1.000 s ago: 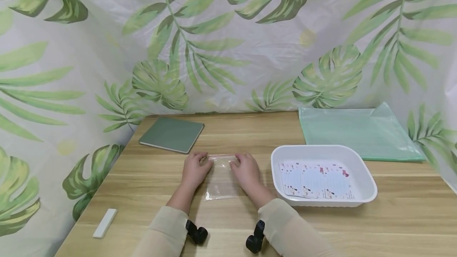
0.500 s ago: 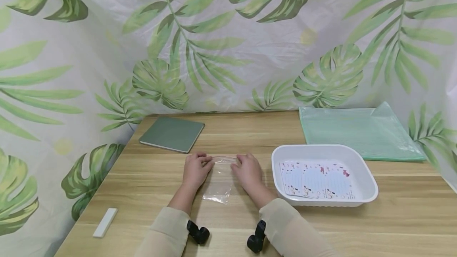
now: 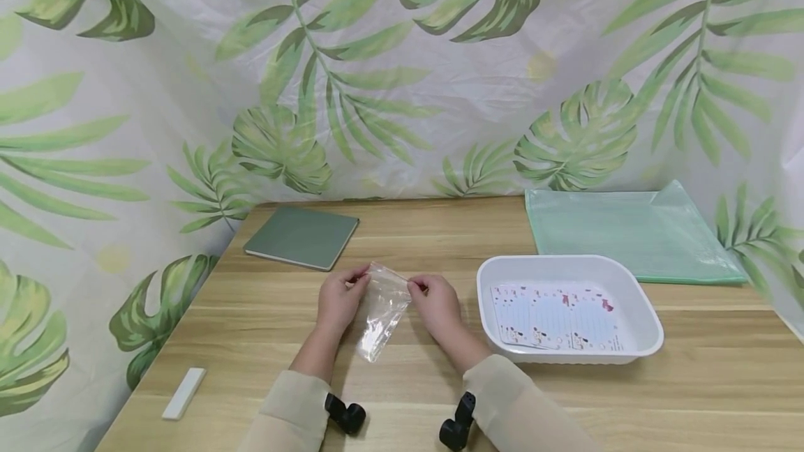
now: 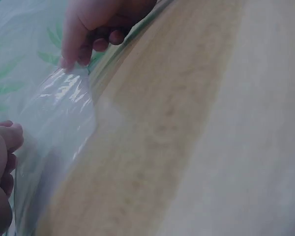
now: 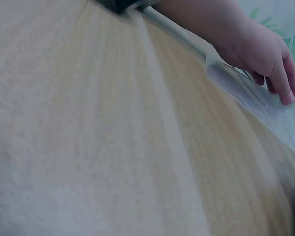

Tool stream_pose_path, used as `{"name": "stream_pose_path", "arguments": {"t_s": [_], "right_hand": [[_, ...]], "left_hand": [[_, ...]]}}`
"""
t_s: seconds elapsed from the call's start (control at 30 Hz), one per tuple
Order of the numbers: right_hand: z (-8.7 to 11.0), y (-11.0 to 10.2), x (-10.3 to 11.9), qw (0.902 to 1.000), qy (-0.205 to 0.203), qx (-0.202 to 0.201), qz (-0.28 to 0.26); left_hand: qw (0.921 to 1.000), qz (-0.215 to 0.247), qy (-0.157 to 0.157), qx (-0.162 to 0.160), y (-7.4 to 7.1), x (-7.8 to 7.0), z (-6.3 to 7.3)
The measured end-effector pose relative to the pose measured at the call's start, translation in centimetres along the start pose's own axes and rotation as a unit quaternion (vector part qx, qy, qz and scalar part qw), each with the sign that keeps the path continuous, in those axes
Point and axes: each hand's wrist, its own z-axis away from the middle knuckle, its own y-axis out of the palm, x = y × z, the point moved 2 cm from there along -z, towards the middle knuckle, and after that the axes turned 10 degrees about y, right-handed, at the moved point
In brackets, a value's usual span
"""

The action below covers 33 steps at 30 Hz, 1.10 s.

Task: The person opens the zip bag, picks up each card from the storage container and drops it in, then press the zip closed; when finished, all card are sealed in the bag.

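Note:
A clear zip bag (image 3: 384,302) with a reddish top strip hangs between both hands, slanted, its lower end toward the lower left. My left hand (image 3: 338,300) pinches its top left corner between thumb and fingers. At the top right corner, my right hand (image 3: 436,300) pinches the strip with thumb and forefinger. The left wrist view shows the clear film (image 4: 59,113) stretched between two sets of curled fingers, with glare on it. Part of the bag (image 5: 263,105) also appears at the right of the right wrist view.
To the right stands a white tub (image 3: 647,326) holding several printed cards (image 3: 559,319). Behind it lies a green mesh pouch (image 3: 628,236). A green notebook (image 3: 301,237) lies at the back left, and a small white bar (image 3: 184,393) near the table's left edge.
The bag, flat and spread between the hands a second ago, is now lifted and tilted, looking narrower. Its top edge slopes down to the right. Both hands have kept their pinch.

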Motion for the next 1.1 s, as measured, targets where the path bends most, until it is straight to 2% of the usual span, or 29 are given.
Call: {"name": "stream_pose_path", "arguments": {"t_s": [0.17, 0.3, 0.43, 0.57, 0.67, 0.77, 0.83, 0.87, 0.93, 1.03, 1.1], "right_hand": [[0.8, -0.7, 1.3, 0.998, -0.009, -0.003, -0.062], [1.5, -1.5, 2.8, 0.9959, -0.034, -0.016, -0.082], [2.0, -2.4, 3.8, 0.9935, -0.068, -0.05, -0.077], [2.6, -3.1, 4.4, 0.9875, -0.12, -0.084, -0.058], [3.0, -3.5, 4.6, 0.9761, -0.184, -0.113, -0.024], [3.3, -3.6, 4.6, 0.956, -0.253, -0.148, 0.018], [3.4, -3.6, 4.6, 0.9466, -0.278, -0.159, 0.032], [3.5, -3.7, 4.6, 0.9467, -0.28, -0.156, 0.031], [3.5, -3.7, 4.6, 0.956, -0.262, -0.132, 0.012], [3.4, -4.1, 4.6, 0.9757, -0.202, -0.078, -0.032], [3.1, -4.5, 4.7, 0.9843, -0.159, -0.041, -0.066]], "left_hand": [[0.9989, 0.024, 0.024, -0.032, -0.9, -2.1, -0.6], [0.9968, 0.043, 0.032, -0.059, -1.2, -4.1, -0.9], [0.992, 0.101, -0.004, -0.077, -1.1, -6.2, -1.0], [0.9811, 0.167, -0.051, -0.083, -0.8, -7.8, -1.0], [0.9781, 0.18, -0.068, -0.08, -0.6, -8.6, -0.9], [0.9767, 0.184, -0.079, -0.077, -0.5, -9.0, -0.9], [0.9745, 0.192, -0.087, -0.076, -0.4, -9.1, -0.8], [0.9728, 0.199, -0.092, -0.076, -0.4, -9.1, -0.8], [0.9689, 0.215, -0.098, -0.073, -0.3, -9.3, -0.8], [0.9645, 0.232, -0.109, -0.062, -0.2, -9.7, -0.8], [0.9628, 0.239, -0.116, -0.048, -0.1, -10.0, -0.7]]}}
